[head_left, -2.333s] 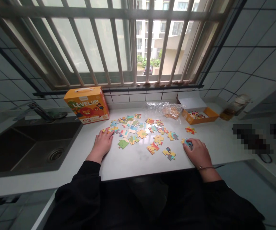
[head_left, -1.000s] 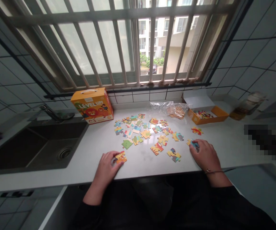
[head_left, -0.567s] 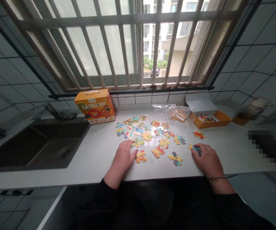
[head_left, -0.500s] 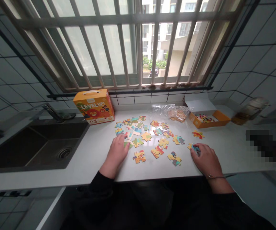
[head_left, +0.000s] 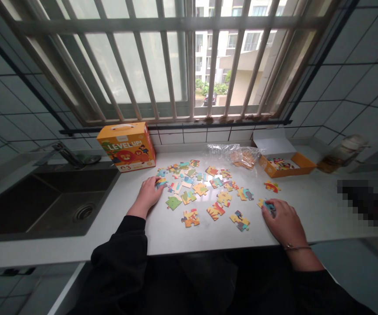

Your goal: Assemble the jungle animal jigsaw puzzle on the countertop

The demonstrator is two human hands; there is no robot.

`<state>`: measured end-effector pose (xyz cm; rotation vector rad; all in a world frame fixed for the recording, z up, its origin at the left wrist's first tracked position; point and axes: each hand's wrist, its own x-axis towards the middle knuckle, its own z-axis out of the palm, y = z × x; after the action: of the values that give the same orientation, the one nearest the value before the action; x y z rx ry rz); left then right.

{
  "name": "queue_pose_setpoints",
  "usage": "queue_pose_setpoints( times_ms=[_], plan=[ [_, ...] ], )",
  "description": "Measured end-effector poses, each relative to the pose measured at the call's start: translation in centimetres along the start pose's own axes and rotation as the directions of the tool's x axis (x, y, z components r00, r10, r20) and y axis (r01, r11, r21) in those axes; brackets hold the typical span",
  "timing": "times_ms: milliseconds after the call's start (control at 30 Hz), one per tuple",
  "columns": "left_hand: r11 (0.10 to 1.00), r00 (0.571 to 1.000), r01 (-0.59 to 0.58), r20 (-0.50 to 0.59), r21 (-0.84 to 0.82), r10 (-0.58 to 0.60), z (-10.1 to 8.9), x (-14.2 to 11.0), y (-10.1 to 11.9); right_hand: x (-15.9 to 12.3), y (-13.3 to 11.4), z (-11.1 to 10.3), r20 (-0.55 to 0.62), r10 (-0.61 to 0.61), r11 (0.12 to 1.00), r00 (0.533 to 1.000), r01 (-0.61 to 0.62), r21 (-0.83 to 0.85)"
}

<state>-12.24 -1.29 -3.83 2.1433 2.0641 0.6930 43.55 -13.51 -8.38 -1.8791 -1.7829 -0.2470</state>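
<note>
Jigsaw pieces point(head_left: 191, 217) in bright cartoon colours lie spread across the white countertop point(head_left: 208, 238). My left hand point(head_left: 147, 195) is at the spread's left edge, its fingertips on a blue and yellow jigsaw piece point(head_left: 161, 183). Whether it grips that piece is hard to tell. Over on the right, my right hand point(head_left: 282, 223) pinches a small blue jigsaw piece point(head_left: 269, 207) against the counter. A lone red and yellow piece point(head_left: 271, 187) lies beyond it.
A steel sink point(head_left: 44, 205) with a faucet lies left of the counter. An orange LEVEL UP! box point(head_left: 126, 147) stands at the back, beside a plastic bag point(head_left: 233, 155) and an open orange box point(head_left: 287, 166). A bottle point(head_left: 341, 155) stands further right, below a barred window point(head_left: 175, 61).
My left hand has let go of a yellow piece, now lying at the spread's front, and has moved left to the blue and yellow piece. My right hand has stayed on its piece.
</note>
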Motion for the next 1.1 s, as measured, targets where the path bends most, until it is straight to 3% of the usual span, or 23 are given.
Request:
queue_pose_setpoints(
  times_ms=[200,400,600,767,967,1100],
  plan=[
    [0.997,0.999,0.021,-0.026,0.077,-0.019,1.3,4.1,1.3,0.1,0.1,0.1,0.003,-0.009,1.0,1.0,0.009,0.008],
    [0.993,0.993,-0.056,0.111,0.101,0.045,2.3,9.6,2.9,0.3,-0.3,-0.2,0.005,-0.002,1.0,1.0,0.002,0.029],
    [0.984,0.969,-0.154,0.21,0.087,0.133,1.8,12.8,2.8,0.4,-0.2,-0.3,0.017,0.008,1.0,1.0,-0.009,0.029],
    [0.98,0.954,-0.194,0.242,0.045,0.178,0.9,13.2,2.5,0.4,0.0,-0.2,0.016,0.01,1.0,1.0,-0.011,0.018],
    [0.983,0.973,-0.178,0.141,-0.034,0.181,0.3,11.7,3.7,0.4,-0.2,-0.3,0.015,0.018,1.0,1.0,-0.018,0.012],
    [0.982,0.983,-0.136,0.103,-0.13,0.15,-1.2,10.1,4.4,0.4,-0.3,-0.5,0.022,0.022,1.0,1.0,-0.022,0.01]
  ],
)
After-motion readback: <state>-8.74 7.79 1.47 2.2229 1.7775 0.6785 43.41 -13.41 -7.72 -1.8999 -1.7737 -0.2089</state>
